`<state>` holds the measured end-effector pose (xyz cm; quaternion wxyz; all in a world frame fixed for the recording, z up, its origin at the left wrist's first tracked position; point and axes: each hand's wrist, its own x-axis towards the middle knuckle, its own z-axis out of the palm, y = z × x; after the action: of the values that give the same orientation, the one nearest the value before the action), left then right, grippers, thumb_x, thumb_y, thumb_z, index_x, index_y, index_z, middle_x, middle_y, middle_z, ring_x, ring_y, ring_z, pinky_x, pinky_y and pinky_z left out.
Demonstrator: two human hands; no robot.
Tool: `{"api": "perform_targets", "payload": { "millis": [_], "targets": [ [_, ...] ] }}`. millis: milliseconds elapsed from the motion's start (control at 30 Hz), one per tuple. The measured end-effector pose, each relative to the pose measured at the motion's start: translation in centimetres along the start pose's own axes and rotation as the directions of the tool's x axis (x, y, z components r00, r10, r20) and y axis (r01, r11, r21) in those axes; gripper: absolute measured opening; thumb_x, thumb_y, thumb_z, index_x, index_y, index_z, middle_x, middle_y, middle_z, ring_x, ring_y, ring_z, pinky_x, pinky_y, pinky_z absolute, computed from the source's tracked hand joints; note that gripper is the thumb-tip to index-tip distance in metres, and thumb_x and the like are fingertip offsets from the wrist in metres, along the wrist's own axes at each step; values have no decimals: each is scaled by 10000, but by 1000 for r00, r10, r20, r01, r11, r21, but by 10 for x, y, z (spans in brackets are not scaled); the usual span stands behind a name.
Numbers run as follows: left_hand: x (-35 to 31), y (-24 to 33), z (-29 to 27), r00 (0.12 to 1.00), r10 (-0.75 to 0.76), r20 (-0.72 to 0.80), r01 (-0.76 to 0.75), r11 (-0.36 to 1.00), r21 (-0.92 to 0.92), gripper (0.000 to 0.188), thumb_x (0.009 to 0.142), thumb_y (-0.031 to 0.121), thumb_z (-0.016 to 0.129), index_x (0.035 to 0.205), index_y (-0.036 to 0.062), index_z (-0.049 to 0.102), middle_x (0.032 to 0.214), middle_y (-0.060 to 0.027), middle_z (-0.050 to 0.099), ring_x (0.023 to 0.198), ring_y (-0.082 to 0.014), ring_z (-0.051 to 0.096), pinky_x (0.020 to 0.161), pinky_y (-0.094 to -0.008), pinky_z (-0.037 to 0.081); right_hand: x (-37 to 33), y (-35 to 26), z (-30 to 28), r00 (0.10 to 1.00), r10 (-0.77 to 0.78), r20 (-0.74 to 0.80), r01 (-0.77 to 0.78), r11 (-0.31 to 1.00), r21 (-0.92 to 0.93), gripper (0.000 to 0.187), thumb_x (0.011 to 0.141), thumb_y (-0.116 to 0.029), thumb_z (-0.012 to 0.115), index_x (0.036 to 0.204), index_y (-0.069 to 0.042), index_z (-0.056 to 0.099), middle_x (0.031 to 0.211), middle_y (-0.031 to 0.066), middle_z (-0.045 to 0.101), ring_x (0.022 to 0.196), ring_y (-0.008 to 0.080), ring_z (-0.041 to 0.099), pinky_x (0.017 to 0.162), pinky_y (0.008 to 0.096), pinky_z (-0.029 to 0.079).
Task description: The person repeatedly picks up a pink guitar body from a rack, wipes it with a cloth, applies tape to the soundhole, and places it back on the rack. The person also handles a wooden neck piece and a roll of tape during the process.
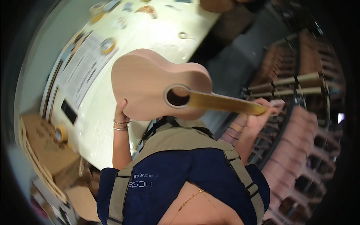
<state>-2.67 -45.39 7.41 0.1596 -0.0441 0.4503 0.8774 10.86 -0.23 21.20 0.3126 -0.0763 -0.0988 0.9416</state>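
Observation:
An unfinished ukulele [140, 84] of pale pinkish wood is held up in front of me, its soundhole side showing and its neck pointing right. A ring surrounds the round soundhole, and the fretboard [225, 103] has a yellowish surface. My left hand [121, 111] grips the near edge of the body at its wide end, thumb on the top face and the other fingers hidden underneath. Around the far end of the neck, my right hand [262, 112] is closed by the headstock [276, 106]. No strings are visible on it.
Behind the ukulele is a pale worktable [157, 30] with tape rolls [108, 45], a printed sheet [84, 69] and a dark phone-like slab [69, 111]. Cardboard boxes [48, 146] stand at the left. Racks with rows of pinkish instrument bodies [292, 146] line the right side.

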Motion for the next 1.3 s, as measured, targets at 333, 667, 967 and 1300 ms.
{"api": "perform_targets", "payload": {
  "millis": [333, 667, 967, 1300],
  "targets": [
    [-154, 21, -121, 183, 342, -922, 404, 829, 387, 460, 822, 294, 625, 1161, -5, 540, 1152, -147, 556, 1085, -227, 519, 922, -308, 393, 69, 322, -49, 347, 819, -457, -926, 223, -304, 435, 876, -476, 438, 1059, -81, 424, 1277, 179, 430, 1201, 349, 413, 1015, 486, 351],
    [148, 80, -72, 456, 877, -149, 273, 21, 962, 109, 732, 178, 676, 759, 72, 666, 816, -82, 643, 813, -268, 577, 767, -354, 451, 148, 415, 28, -382, 877, -291, 52, -294, -955, 297, 936, -280, 466, 954, -28, 620, 792, 23, 670, 711, 105, 599, 577, 240, 442],
    [251, 96, -77, 651, 634, -418, 520, 29, 854, 248, 612, 299, 739, 719, 88, 664, 837, -55, 629, 802, -231, 582, 739, -335, 486, 214, 620, -31, -138, 798, 587, 906, 341, -251, 184, 734, -124, 654, 915, -101, 632, 977, 77, 629, 1165, 239, 474, 1044, 558, 217],
    [255, 99, -89, 770, 553, -318, 430, -81, 899, 76, 686, 166, 654, 685, 91, 642, 771, -22, 616, 741, -219, 581, 631, -332, 489, 223, 578, -22, 528, 759, 380, 450, 129, -883, 176, 782, -144, 686, 898, -14, 659, 835, 136, 647, 764, 234, 624, 670, 288, 474]
  ]
}}
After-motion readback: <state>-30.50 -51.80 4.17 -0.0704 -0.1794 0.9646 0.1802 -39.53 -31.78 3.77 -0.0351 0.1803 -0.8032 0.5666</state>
